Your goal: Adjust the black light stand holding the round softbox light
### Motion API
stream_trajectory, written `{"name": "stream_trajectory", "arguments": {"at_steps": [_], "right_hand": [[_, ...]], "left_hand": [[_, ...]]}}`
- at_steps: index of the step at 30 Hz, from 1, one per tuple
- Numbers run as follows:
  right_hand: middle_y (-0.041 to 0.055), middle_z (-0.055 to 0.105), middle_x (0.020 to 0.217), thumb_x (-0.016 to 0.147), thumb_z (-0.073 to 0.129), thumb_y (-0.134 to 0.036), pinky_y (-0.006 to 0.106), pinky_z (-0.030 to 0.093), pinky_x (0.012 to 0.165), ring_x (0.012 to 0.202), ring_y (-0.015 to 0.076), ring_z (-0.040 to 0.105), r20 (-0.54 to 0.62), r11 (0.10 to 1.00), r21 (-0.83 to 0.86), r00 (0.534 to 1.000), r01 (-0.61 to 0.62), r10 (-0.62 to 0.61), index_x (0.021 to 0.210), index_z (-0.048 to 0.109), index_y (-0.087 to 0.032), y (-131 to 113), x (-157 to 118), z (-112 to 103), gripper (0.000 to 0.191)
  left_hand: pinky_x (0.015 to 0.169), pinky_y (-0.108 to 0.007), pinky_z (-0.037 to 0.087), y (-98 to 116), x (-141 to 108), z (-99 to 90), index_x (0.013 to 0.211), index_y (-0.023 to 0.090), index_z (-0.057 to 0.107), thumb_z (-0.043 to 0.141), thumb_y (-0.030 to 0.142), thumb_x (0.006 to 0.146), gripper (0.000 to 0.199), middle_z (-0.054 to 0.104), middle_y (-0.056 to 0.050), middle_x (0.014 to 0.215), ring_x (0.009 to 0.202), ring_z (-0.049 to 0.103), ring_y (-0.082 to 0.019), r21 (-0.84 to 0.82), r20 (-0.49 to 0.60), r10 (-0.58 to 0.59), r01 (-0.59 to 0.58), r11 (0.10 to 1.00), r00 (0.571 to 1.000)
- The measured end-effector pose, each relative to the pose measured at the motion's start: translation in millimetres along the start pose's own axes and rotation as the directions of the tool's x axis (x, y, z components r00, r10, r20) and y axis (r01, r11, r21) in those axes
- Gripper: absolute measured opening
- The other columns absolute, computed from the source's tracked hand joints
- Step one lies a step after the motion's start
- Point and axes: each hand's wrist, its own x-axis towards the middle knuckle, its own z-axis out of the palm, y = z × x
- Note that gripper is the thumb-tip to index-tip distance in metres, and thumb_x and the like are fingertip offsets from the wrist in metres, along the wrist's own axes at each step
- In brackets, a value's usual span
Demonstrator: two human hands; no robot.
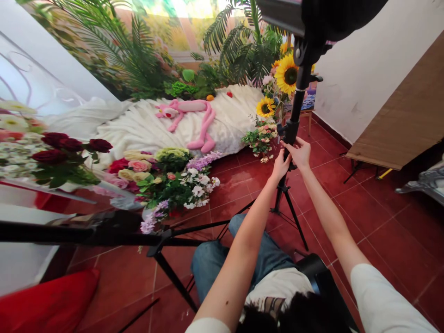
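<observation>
A black light stand rises in front of me on tripod legs, with a dark lamp head at its top, cut off by the upper edge. My left hand is closed at its pole, just under the locking collar. On the other side my right hand grips the same spot, its thumb and fingertips meeting those of the left. What the fingertips press on exactly is hidden by the hands. Just behind the pole stand yellow sunflowers.
A second black stand crosses at the left. Beyond lie mixed flowers, a white fur cover and a pink plush toy. A brown board leans at right over red floor tiles. A red cloth lies lower left.
</observation>
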Motion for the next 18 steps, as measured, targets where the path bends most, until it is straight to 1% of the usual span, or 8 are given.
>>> {"name": "stream_trajectory", "arguments": {"at_steps": [3, 5, 7, 10, 12, 14, 16, 18], "right_hand": [[0.0063, 0.073, 0.098, 0.073, 0.074, -0.047, 0.037, 0.056, 0.088, 0.1, 0.0232, 0.068, -0.032, 0.999, 0.001, 0.998, 0.054, -0.054, 0.105, 0.074, -0.016, -7.1, 8.6, 5.0, 0.044], [0.0065, 0.074, 0.098, 0.074, 0.073, -0.048, 0.037, 0.057, 0.087, 0.101, 0.0237, 0.068, -0.036, 0.995, -0.018, 0.994, 0.103, -0.104, 0.106, 0.073, -0.015, -15.1, 17.4, 6.5, 0.046], [0.0064, 0.074, 0.097, 0.073, 0.074, -0.049, 0.036, 0.057, 0.087, 0.1, 0.0237, 0.069, -0.038, 0.99, -0.04, 0.99, 0.132, -0.133, 0.105, 0.074, -0.015, -23.3, 26.1, 6.5, 0.047], [0.0067, 0.074, 0.098, 0.072, 0.074, -0.053, 0.036, 0.056, 0.09, 0.1, 0.0238, 0.069, -0.027, 0.987, -0.076, 0.989, 0.142, -0.144, 0.105, 0.073, -0.016, -32.5, 31.2, 5.0, 0.049], [0.0074, 0.074, 0.101, 0.074, 0.072, -0.054, 0.037, 0.056, 0.092, 0.102, 0.024, 0.069, -0.004, 0.984, -0.1, 0.989, 0.147, -0.148, 0.108, 0.073, -0.017, -36.9, 26.2, 2.5, 0.05], [0.0084, 0.073, 0.106, 0.078, 0.07, -0.053, 0.037, 0.054, 0.095, 0.105, 0.0235, 0.068, 0.009, 0.979, -0.131, 0.988, 0.156, -0.156, 0.112, 0.071, -0.018, -40.9, 14.0, -2.9, 0.049], [0.0093, 0.072, 0.114, 0.082, 0.067, -0.049, 0.037, 0.054, 0.097, 0.107, 0.0222, 0.067, 0.008, 0.971, -0.169, 0.986, 0.167, -0.168, 0.118, 0.067, -0.019, -43.7, -4.3, -12.4, 0.047], [0.0097, 0.07, 0.117, 0.086, 0.063, -0.045, 0.036, 0.053, 0.097, 0.106, 0.021, 0.067, 0.011, 0.96, -0.221, 0.985, 0.17, -0.172, 0.118, 0.066, -0.02, -43.5, -26.4, -25.7, 0.041]], "left_hand": [[0.086, -0.028, 0.051, 6.7, -3.0, -1.7, 0.111, 0.016, 0.059, 0.054, 0.047, 0.091, 0.037, 0.07, -0.007, 0.091, 0.083, 0.066, -0.016, 0.027, 0.015, -0.045, 0.045, 0.999, 0.999], [0.079, -0.025, 0.05, 12.6, -5.8, -2.8, 0.11, 0.017, 0.058, 0.049, 0.053, 0.092, 0.041, 0.068, -0.003, 0.083, 0.074, 0.064, -0.013, 0.072, 0.027, -0.083, 0.081, 0.994, 0.996], [0.074, -0.023, 0.049, 17.7, -8.9, -3.5, 0.11, 0.018, 0.057, 0.044, 0.055, 0.094, 0.043, 0.067, -0.002, 0.081, 0.07, 0.063, -0.011, 0.118, 0.033, -0.103, 0.098, 0.988, 0.994], [0.071, -0.021, 0.048, 19.8, -12.5, -2.9, 0.113, 0.018, 0.056, 0.042, 0.056, 0.094, 0.045, 0.068, -0.002, 0.082, 0.069, 0.063, -0.01, 0.149, 0.019, -0.092, 0.088, 0.985, 0.996], [0.071, -0.021, 0.049, 17.6, -13.8, -1.9, 0.114, 0.017, 0.057, 0.043, 0.057, 0.093, 0.047, 0.069, -0.004, 0.083, 0.07, 0.064, -0.011, 0.142, 0.007, -0.072, 0.07, 0.987, 0.997], [0.071, -0.022, 0.049, 14.3, -14.2, -1.0, 0.115, 0.016, 0.057, 0.044, 0.058, 0.093, 0.049, 0.069, -0.006, 0.084, 0.07, 0.064, -0.012, 0.119, -0.004, -0.054, 0.054, 0.991, 0.999], [0.071, -0.023, 0.05, 11.5, -14.2, -0.4, 0.117, 0.016, 0.057, 0.045, 0.057, 0.092, 0.05, 0.069, -0.006, 0.084, 0.069, 0.064, -0.012, 0.097, 0.0, -0.043, 0.043, 0.994, 0.999], [0.071, -0.024, 0.05, 10.0, -13.9, -0.3, 0.118, 0.017, 0.055, 0.044, 0.056, 0.093, 0.048, 0.069, -0.005, 0.084, 0.069, 0.063, -0.012, 0.089, 0.011, -0.035, 0.034, 0.996, 0.999]]}}
